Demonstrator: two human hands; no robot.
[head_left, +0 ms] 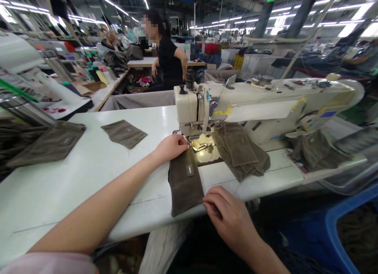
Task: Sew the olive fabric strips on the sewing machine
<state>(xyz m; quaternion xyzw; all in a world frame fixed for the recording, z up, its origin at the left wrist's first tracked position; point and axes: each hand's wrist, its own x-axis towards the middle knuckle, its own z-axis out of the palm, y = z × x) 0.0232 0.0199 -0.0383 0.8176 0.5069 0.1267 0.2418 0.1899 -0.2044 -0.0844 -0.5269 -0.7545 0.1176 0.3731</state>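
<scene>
A dark olive fabric piece (pixel 185 183) with a small label lies on the white table (pixel 97 167), its far end under the presser foot (pixel 201 145) of a cream sewing machine (pixel 254 104). My left hand (pixel 171 147) rests on the fabric's far left corner, right by the foot, fingers curled and pressing down. My right hand (pixel 228 217) pinches the fabric's near right corner at the table's front edge.
A stack of matching fabric pieces (pixel 242 150) lies right of the needle, more (pixel 315 150) under the machine's right end. One single piece (pixel 124 133) and a pile (pixel 50 142) lie to the left. A blue bin (pixel 339 230) stands lower right. A person in black (pixel 168 57) sits beyond.
</scene>
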